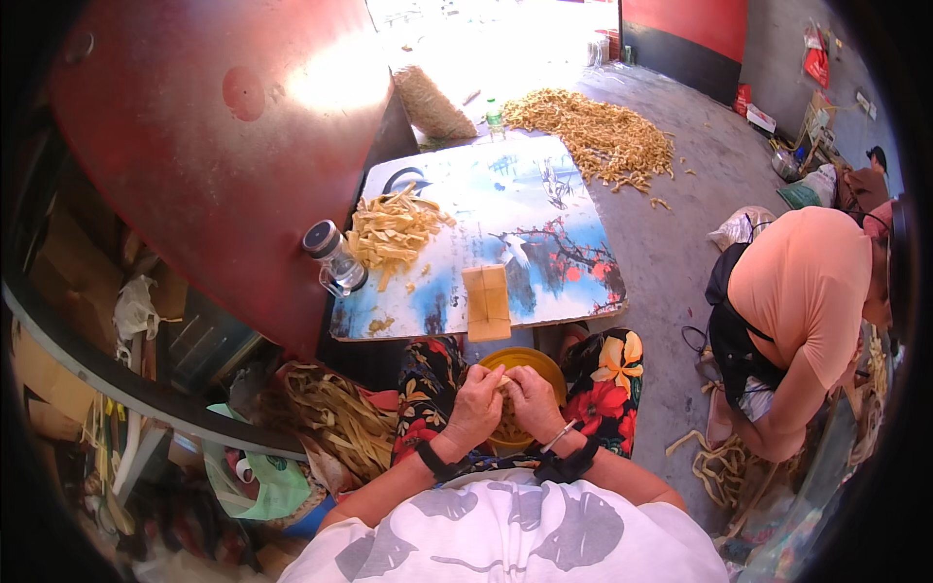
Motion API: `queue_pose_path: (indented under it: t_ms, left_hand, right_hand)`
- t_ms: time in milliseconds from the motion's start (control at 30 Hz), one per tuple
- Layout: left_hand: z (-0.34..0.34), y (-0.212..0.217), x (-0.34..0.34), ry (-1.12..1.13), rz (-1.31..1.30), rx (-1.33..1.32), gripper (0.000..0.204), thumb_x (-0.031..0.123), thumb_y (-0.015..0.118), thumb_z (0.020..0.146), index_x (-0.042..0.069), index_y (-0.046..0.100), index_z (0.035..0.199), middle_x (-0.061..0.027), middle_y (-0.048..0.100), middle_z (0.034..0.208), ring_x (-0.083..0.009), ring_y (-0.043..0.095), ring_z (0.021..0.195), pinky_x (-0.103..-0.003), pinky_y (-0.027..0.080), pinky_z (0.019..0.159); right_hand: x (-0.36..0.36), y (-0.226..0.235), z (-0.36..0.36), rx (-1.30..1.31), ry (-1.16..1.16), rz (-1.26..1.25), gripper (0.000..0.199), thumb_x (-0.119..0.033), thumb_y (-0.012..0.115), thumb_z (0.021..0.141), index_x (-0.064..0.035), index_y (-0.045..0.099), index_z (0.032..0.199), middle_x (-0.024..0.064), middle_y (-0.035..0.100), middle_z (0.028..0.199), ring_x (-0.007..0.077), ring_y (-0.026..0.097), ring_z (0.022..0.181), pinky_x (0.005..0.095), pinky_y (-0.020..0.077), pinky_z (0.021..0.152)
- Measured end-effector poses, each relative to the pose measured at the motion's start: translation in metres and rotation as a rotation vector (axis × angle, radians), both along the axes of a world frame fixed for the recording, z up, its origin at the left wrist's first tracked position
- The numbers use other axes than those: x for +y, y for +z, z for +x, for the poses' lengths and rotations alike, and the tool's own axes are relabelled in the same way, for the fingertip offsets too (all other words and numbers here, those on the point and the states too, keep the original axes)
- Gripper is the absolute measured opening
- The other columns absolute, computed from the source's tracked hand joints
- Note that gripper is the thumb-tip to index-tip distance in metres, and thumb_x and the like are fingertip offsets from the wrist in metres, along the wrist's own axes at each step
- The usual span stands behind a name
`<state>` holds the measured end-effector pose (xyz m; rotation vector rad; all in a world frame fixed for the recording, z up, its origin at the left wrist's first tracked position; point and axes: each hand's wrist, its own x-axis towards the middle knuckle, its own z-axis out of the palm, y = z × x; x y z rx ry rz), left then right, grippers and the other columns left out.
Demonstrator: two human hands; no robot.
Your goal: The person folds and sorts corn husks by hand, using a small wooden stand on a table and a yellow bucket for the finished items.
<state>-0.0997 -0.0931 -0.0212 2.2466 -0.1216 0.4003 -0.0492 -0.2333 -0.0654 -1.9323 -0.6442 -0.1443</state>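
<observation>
Above a yellow basin (546,365) between my knees, my left hand (476,400) and my right hand (534,400) meet with fingers pinched together. Between their fingertips is a small pale yellow strip (503,382), mostly covered by the fingers, so its shape cannot be made out. More yellowish pieces (509,426) lie in the basin below my hands. Straight ahead, a small brown wooden block (487,303) sits at the table's near edge. A pile of flat yellow strips (394,228) is on the left part of the table.
The low picture-topped table (457,209) carries a lidded glass jar (335,255) at its left edge. Long strips (340,413) fill a bag by my left leg. A large heap of curled pieces (593,136) covers the floor beyond. A co-worker (802,291) bends down at right.
</observation>
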Motion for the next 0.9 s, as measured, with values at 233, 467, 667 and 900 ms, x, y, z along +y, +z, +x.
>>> queue_pose_path:
  t_ms: [233,467,667,900]
  left_hand:
    - [-0.002,-0.002,0.006,-0.071,-0.024,-0.001,0.037,-0.004,0.055,0.087,-0.005,0.064,0.123,-0.0225,0.056,0.106,-0.0376,0.061,0.096,-0.041,0.052,0.084]
    - [0.003,-0.010,0.003,0.070,-0.108,-0.077,0.026,-0.001,0.062,0.088,0.000,0.061,0.114,-0.0202,0.061,0.098,-0.0365,0.065,0.087,-0.040,0.054,0.076]
    - [-0.009,0.000,-0.004,0.048,-0.196,-0.053,0.013,0.005,0.065,0.093,0.003,0.062,0.105,-0.0185,0.067,0.086,-0.0345,0.069,0.080,-0.039,0.055,0.068]
    - [-0.003,0.001,0.017,0.132,-0.356,0.031,0.002,0.003,0.064,0.092,0.001,0.063,0.093,-0.0125,0.063,0.075,-0.0172,0.065,0.069,-0.033,0.053,0.064]
  right_hand:
    - [-0.008,0.003,-0.004,1.159,0.300,0.658,0.020,-0.021,0.054,0.104,-0.0056,0.065,0.113,-0.0007,0.064,0.099,0.0104,0.062,0.084,0.0271,0.0525,0.076]
    - [-0.002,0.011,-0.001,1.308,0.387,0.934,0.018,-0.022,0.055,0.105,-0.0085,0.064,0.111,-0.0009,0.064,0.106,0.0108,0.062,0.096,0.0268,0.0528,0.084]
    - [0.001,0.013,-0.002,0.719,0.160,0.462,0.018,-0.021,0.055,0.104,-0.0037,0.061,0.105,0.0074,0.068,0.090,0.0139,0.068,0.082,0.0277,0.0546,0.073]
    - [-0.008,0.039,-0.009,0.341,0.185,0.097,0.020,-0.013,0.063,0.096,-0.0059,0.056,0.114,0.0196,0.067,0.081,0.0337,0.071,0.075,0.0396,0.0541,0.060]
